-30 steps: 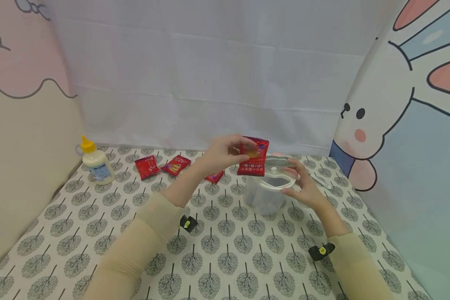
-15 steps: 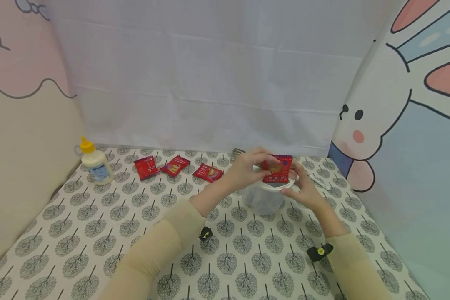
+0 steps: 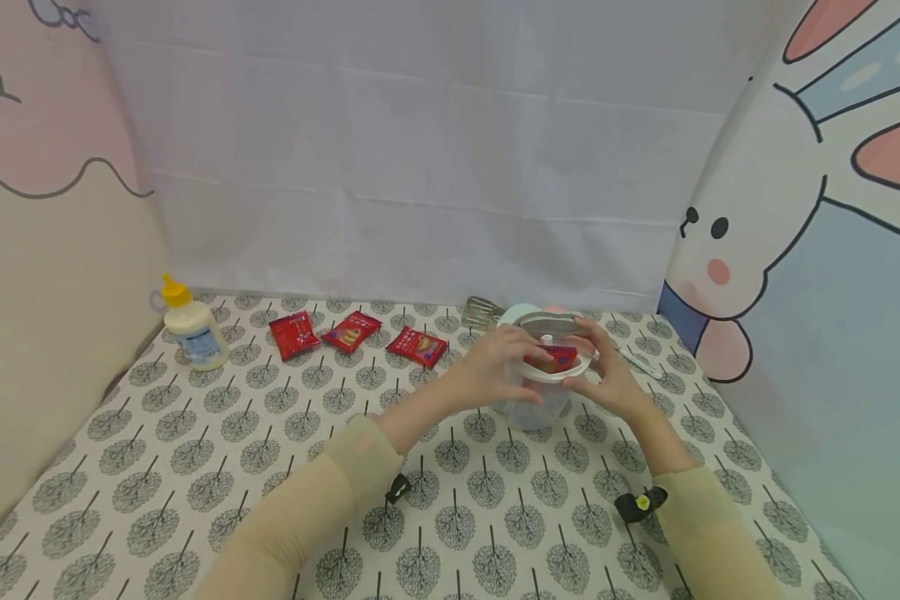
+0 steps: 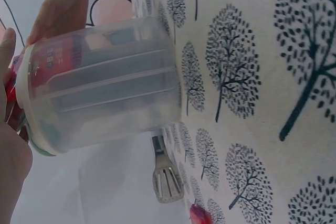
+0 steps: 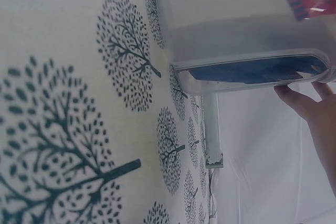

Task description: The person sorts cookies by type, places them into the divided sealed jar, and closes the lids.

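Note:
A translucent plastic container (image 3: 532, 408) with a white rim stands upright on the tree-patterned cloth, its grey lid (image 3: 551, 325) raised at the back. Curled around the rim's right side, my right hand (image 3: 607, 375) holds it steady. One red snack packet (image 3: 558, 360) is partly down in the opening; through the wall its lower part (image 4: 58, 59) shows in the left wrist view. My left hand (image 3: 491, 371) is over the opening's left side, fingers at the packet's top and thumb spread apart outside the rim. More red packets (image 3: 417, 345) lie to the left.
At the far left stands a glue bottle (image 3: 195, 329) with a yellow cap. A slotted spatula (image 3: 482, 313) and a pale blue round thing (image 3: 520, 314) lie behind the container. Right of it is a slim white object (image 3: 640, 363). A white curtain (image 3: 405, 167) hangs behind.
The left hand has carried the red packet rightward to the container and lowered it into the opening; its thumb has since moved off the packet. The right hand stays on the rim.

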A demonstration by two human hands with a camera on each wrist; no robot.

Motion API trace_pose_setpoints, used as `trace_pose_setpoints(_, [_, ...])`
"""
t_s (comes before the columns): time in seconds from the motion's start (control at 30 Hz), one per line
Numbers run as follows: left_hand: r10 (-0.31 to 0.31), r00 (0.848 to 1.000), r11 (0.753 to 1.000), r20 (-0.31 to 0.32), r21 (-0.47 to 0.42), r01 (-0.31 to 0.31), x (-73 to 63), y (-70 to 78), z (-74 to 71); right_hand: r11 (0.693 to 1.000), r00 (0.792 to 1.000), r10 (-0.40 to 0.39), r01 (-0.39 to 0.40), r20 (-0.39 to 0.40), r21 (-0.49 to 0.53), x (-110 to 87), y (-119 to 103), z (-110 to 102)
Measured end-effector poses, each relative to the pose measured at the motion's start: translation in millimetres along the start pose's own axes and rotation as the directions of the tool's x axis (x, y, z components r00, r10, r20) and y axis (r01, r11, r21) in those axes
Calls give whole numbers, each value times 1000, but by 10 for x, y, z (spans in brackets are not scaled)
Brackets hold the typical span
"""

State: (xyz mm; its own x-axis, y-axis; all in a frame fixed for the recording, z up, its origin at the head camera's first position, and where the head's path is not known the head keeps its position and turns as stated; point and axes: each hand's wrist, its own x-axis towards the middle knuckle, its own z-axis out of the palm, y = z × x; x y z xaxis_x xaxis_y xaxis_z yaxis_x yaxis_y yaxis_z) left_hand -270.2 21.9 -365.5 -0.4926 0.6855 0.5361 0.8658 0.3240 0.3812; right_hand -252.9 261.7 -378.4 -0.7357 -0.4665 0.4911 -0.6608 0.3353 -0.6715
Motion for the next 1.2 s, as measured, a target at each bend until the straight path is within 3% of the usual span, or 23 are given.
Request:
trace_pose_setpoints(0.13, [8,1000,994,8,112,-9,-56,-33,51,1000,1000,-16,16,-2,13,6,3,-3])
trace_pose_setpoints(0.27, [14,999,989,28,146,-18,-94,-65,63,1000,1000,-26,26,1,16,19,6,-5])
trace_pose_setpoints(0.43, [41,999,998,33,40,-42,-121,-110,-28,1000,1000,-21,22,-17,8,25,6,7])
trace_pose_setpoints(0.6, [49,998,995,-36,-85,-52,-173,-209,-264,999,999,-29,30,-34,12,5,16,15])
trace_pose_setpoints(0.67, [17,998,996,-53,-91,-22,-194,-280,-375,999,999,-33,33,-40,17,1,17,15])
trace_pose_setpoints(0.77, [-105,994,990,-29,-95,102,-238,-410,-518,999,998,-31,32,-46,21,3,17,14])
trace_pose_setpoints(0.9, [-284,958,951,37,-117,286,-339,-650,-618,999,999,-22,23,-46,27,5,10,15])
trace_pose_setpoints(1.2, [-484,872,869,78,-74,489,-661,-1221,-567,1000,999,-15,16,-44,25,-16,66,30])
